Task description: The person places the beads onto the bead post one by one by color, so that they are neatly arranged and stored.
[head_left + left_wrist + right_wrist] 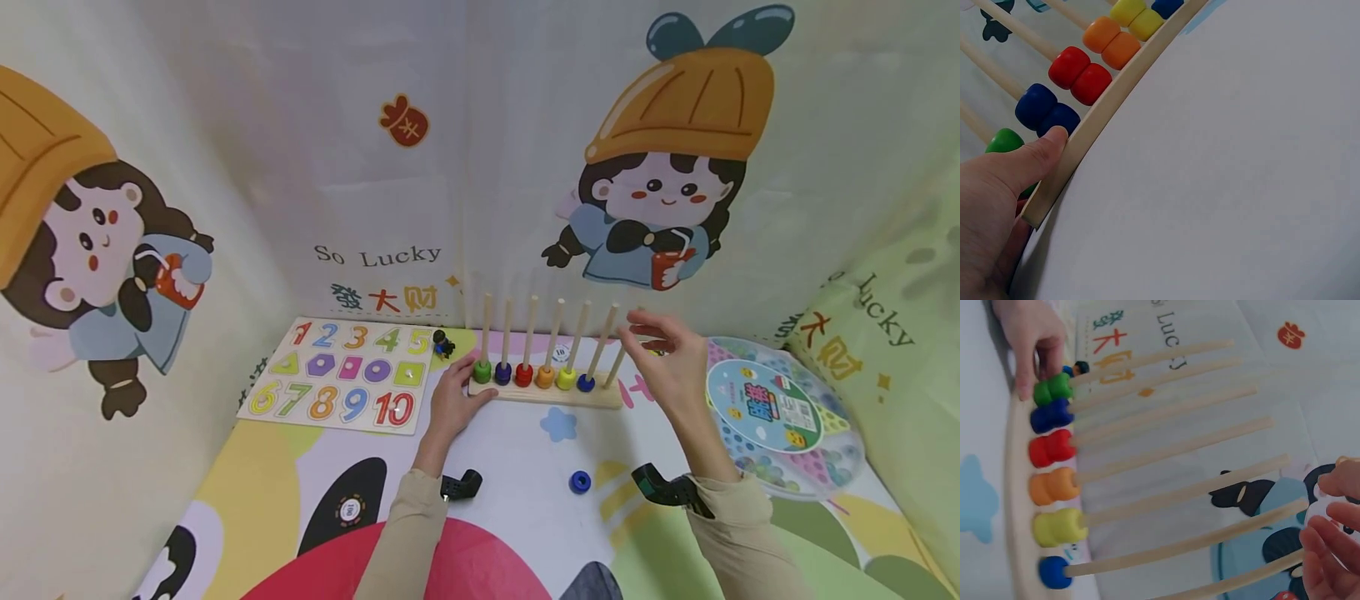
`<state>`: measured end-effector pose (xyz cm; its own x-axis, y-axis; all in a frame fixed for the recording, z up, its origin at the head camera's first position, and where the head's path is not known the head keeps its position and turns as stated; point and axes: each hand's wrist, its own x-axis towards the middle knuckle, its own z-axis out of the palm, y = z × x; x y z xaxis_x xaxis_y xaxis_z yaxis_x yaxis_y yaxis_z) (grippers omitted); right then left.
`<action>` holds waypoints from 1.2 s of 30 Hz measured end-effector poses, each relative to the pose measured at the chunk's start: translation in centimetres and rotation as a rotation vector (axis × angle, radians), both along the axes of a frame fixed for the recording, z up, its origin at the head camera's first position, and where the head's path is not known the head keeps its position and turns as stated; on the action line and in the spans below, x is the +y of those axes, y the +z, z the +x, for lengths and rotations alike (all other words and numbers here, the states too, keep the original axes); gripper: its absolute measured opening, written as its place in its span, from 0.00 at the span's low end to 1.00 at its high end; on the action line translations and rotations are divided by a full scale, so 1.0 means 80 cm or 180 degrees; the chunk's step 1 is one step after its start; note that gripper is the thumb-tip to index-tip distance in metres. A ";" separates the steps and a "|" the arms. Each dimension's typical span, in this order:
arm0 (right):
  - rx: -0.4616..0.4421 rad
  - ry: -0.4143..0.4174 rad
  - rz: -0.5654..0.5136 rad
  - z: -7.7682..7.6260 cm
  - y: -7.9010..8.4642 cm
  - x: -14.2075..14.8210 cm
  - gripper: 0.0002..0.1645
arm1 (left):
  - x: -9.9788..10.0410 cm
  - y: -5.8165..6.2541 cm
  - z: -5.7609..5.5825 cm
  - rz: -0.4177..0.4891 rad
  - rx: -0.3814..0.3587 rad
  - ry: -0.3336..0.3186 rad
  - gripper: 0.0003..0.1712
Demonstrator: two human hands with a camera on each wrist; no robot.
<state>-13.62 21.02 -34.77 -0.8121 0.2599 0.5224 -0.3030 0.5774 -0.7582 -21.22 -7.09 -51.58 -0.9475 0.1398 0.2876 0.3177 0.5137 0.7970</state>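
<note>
A wooden rack [547, 395] has upright pegs and colored beads. Green [1005, 141], dark blue [1036, 107], red [1069, 67], orange [1101, 34] and yellow [1127, 11] beads sit in pairs; one blue bead [1055, 572] sits on its own peg. No bead shows on the rightmost peg [615, 367]. My left hand [453, 404] grips the rack's left end, thumb along the base's front. Beside the rightmost pegs' tops, my right hand [671, 358] has its fingers bent and apart, with no bead visible between them. Another blue bead [580, 482] lies on the table.
A number-and-shape puzzle board [345, 379] lies left of the rack, with a small toy figure [442, 343] between them. At the right is a round colorful package [780, 408]. A printed curtain [487, 192] hangs close behind the rack.
</note>
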 end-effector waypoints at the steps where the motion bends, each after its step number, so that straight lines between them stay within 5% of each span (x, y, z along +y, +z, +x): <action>1: -0.0039 0.0042 -0.0029 0.004 -0.004 0.002 0.17 | 0.000 0.000 0.000 0.0002 -0.0011 0.0002 0.39; 15: -0.0633 0.0782 -0.0049 0.054 -0.068 -0.001 0.13 | 0.001 0.003 0.000 0.0069 -0.0144 -0.0005 0.39; 24: -0.0861 0.1327 0.0046 0.074 -0.137 0.010 0.14 | 0.002 0.004 0.001 0.0093 -0.0111 -0.0014 0.38; 36: -0.0728 0.1981 0.0232 0.097 -0.175 0.013 0.19 | 0.001 0.003 0.001 0.0097 -0.0120 -0.0029 0.37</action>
<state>-5.86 22.04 -48.74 -0.8916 -0.3226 0.3177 -0.4325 0.3991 -0.8085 -21.10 -6.97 -51.31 -0.9565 0.1401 0.2559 0.2916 0.4862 0.8238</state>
